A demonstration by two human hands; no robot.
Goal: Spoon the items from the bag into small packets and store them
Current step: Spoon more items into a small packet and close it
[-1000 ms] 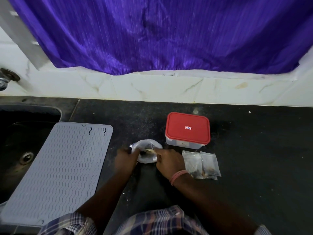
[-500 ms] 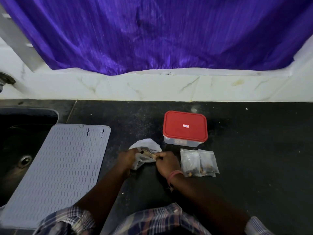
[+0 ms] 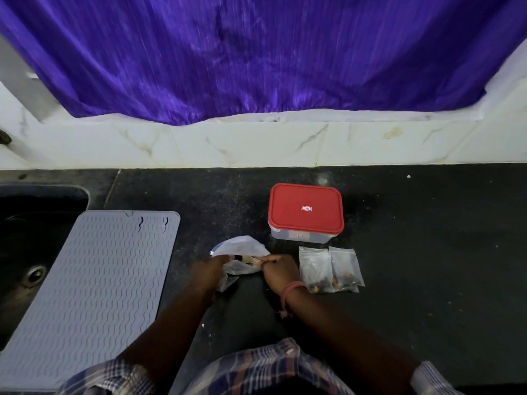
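A white plastic bag lies on the black counter in front of me. My left hand grips the bag's mouth together with a small clear packet that hangs below it. My right hand pinches the handle of a small wooden spoon, whose bowl sits at the bag's opening. Two filled clear packets with dark and brown bits lie side by side just right of my right hand.
A clear box with a shut red lid stands behind the packets. A grey ribbed mat covers the counter on the left, partly over a dark sink. A white tiled ledge and purple curtain close off the back.
Both hands drew slightly toward me with the bag. The bag's mouth has folded flatter, and the small packet now shows under my left hand.
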